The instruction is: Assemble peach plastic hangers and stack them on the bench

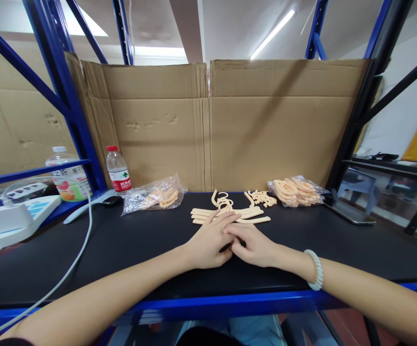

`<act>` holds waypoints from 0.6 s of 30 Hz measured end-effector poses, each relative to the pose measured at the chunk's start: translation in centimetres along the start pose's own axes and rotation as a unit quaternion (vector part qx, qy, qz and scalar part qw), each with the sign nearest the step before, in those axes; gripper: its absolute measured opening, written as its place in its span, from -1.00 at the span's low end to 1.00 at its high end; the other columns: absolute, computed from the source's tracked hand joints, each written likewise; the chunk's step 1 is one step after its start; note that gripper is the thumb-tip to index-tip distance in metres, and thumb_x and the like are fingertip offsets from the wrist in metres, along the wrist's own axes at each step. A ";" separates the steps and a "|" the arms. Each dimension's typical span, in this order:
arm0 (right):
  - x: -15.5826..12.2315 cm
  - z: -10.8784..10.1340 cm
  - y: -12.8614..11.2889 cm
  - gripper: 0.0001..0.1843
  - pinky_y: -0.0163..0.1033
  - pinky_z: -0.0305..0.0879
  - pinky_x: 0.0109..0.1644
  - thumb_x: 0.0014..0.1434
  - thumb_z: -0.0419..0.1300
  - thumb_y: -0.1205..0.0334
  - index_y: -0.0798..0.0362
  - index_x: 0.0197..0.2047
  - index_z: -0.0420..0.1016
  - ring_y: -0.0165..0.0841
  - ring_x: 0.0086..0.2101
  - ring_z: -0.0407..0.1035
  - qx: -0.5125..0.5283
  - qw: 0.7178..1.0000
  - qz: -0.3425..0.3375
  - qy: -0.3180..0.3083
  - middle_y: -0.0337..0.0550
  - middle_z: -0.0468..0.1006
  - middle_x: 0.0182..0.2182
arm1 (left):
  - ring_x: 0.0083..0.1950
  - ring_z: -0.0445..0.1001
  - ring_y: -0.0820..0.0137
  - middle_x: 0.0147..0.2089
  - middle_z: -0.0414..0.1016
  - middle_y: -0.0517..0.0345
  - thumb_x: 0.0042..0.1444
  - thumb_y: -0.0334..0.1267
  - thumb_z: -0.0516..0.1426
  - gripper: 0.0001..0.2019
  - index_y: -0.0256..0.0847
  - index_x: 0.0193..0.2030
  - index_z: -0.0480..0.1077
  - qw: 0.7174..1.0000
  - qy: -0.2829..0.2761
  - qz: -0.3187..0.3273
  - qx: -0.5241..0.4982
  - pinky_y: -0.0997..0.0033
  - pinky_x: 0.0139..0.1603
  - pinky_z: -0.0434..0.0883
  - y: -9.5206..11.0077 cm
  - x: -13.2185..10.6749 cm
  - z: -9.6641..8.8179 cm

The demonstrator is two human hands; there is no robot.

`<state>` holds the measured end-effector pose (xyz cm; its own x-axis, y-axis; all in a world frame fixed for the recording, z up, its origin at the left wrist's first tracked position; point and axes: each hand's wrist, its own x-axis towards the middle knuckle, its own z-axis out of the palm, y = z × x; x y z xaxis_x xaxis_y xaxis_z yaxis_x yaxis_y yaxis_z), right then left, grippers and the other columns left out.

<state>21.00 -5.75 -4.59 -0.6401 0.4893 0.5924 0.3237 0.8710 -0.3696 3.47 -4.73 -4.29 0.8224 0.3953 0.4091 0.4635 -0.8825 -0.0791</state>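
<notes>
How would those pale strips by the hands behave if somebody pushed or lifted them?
The strips are probably stiff, since their visible lengths look straight. Being so slim, each is likely light. They lie bunched close together, so pushing one may well shift its neighbours.

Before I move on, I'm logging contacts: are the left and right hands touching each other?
Touching: in the head view, the right hand has fingers laid over the left hand.
</notes>
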 end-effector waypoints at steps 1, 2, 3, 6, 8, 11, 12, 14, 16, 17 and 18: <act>0.0 0.0 0.0 -0.84 -0.28 0.15 -0.31 -0.09 -0.05 0.50 0.03 -0.47 0.16 -0.38 -0.43 0.18 -0.002 1.000 -0.001 0.000 -0.25 0.33 -0.49 | 0.37 0.00 0.13 0.32 0.12 -0.12 0.04 -0.33 0.09 -0.67 -0.20 -0.02 0.42 1.000 0.001 0.001 0.000 -0.08 0.35 -0.13 0.0 0.0 0.0; -0.1 -0.1 0.0 -0.83 -0.27 0.17 -0.28 -0.09 -0.05 0.50 0.03 -0.46 0.18 -0.37 -0.41 0.21 -0.004 1.000 -0.003 -0.002 -0.23 0.36 -0.46 | 0.37 0.00 0.13 0.33 0.11 -0.12 0.04 -0.34 0.09 -0.64 -0.19 0.02 0.40 1.000 0.001 0.002 0.000 -0.07 0.35 -0.13 0.0 0.0 0.0; -0.1 -0.1 0.0 -0.83 -0.26 0.18 -0.26 -0.09 -0.05 0.50 0.03 -0.45 0.19 -0.36 -0.39 0.22 -0.007 1.000 -0.004 -0.004 -0.21 0.38 -0.45 | 0.37 -0.01 0.13 0.33 0.11 -0.11 0.04 -0.34 0.09 -0.62 -0.19 0.04 0.39 1.000 0.001 0.002 0.001 -0.07 0.35 -0.14 0.0 0.0 0.0; -0.2 -0.2 -0.3 -0.89 -0.26 0.20 -0.27 0.00 0.02 0.43 0.03 -0.46 0.19 -0.37 -0.41 0.21 -0.024 1.000 -0.002 -0.009 -0.22 0.37 -0.47 | 0.37 -0.01 0.11 0.34 0.10 -0.09 0.01 -0.35 0.11 -0.63 -0.18 0.01 0.40 1.000 -0.004 0.001 -0.001 -0.08 0.35 -0.15 0.1 0.0 -0.1; -0.2 -0.1 -0.4 -0.87 -0.28 0.19 -0.31 0.04 0.05 0.39 0.03 -0.48 0.16 -0.39 -0.45 0.19 -0.034 0.999 -0.002 -0.010 -0.25 0.34 -0.51 | 0.36 0.00 0.10 0.34 0.10 -0.08 0.00 -0.35 0.12 -0.65 -0.18 -0.03 0.42 1.000 -0.007 0.001 -0.003 -0.08 0.35 -0.16 0.2 0.0 -0.2; -0.2 -0.1 -0.3 -0.86 -0.27 0.19 -0.30 0.02 0.01 0.44 0.03 -0.48 0.16 -0.38 -0.44 0.19 -0.043 0.999 -0.009 -0.011 -0.25 0.34 -0.50 | 0.36 0.01 0.12 0.32 0.13 -0.08 0.03 -0.33 0.10 -0.67 -0.19 -0.02 0.42 1.000 0.000 0.003 0.000 -0.08 0.35 -0.14 0.2 0.0 -0.3; -0.2 -0.1 -0.3 -0.86 -0.26 0.20 -0.28 0.00 0.00 0.46 0.03 -0.47 0.17 -0.37 -0.42 0.21 -0.046 0.999 -0.012 -0.011 -0.23 0.36 -0.48 | 0.36 0.01 0.13 0.32 0.14 -0.09 0.05 -0.32 0.09 -0.67 -0.19 -0.01 0.41 1.000 0.002 0.003 0.004 -0.07 0.35 -0.13 0.2 0.0 -0.3; -0.2 -0.1 -0.1 -0.84 -0.24 0.22 -0.23 -0.03 -0.02 0.49 0.03 -0.42 0.21 -0.34 -0.37 0.24 -0.048 0.999 -0.017 -0.010 -0.19 0.40 -0.42 | 0.36 0.02 0.15 0.32 0.14 -0.09 0.07 -0.31 0.08 -0.66 -0.19 0.01 0.41 1.000 0.003 0.002 0.010 -0.06 0.35 -0.12 0.1 0.0 -0.3; -0.2 -0.1 0.0 -0.81 -0.22 0.23 -0.19 -0.04 -0.03 0.50 0.03 -0.38 0.24 -0.32 -0.33 0.26 -0.045 0.999 -0.021 -0.010 -0.16 0.42 -0.38 | 0.36 0.02 0.17 0.32 0.14 -0.08 0.07 -0.31 0.08 -0.65 -0.18 0.03 0.41 1.000 0.001 -0.002 0.013 -0.06 0.35 -0.11 0.1 0.0 -0.3; -0.2 -0.2 0.0 -0.80 -0.22 0.24 -0.18 -0.03 -0.03 0.51 0.04 -0.36 0.25 -0.32 -0.32 0.27 -0.042 0.999 -0.023 -0.010 -0.16 0.42 -0.37 | 0.36 0.02 0.18 0.32 0.14 -0.07 0.07 -0.31 0.08 -0.64 -0.17 0.04 0.40 1.000 0.000 -0.004 0.013 -0.06 0.34 -0.11 0.1 0.0 -0.3; -0.2 -0.2 0.0 -0.79 -0.21 0.24 -0.16 -0.03 -0.03 0.51 0.04 -0.35 0.26 -0.31 -0.31 0.27 -0.040 0.999 -0.025 -0.011 -0.15 0.43 -0.35 | 0.36 0.01 0.18 0.32 0.14 -0.06 0.07 -0.31 0.08 -0.63 -0.16 0.05 0.40 1.000 -0.001 -0.006 0.013 -0.06 0.34 -0.10 0.0 0.0 -0.3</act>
<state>21.30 -5.85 -4.54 -0.6716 0.4441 0.5931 0.3445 0.8959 -0.2806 3.37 -4.83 -4.06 0.8177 0.4059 0.4082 0.4812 -0.8712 -0.0976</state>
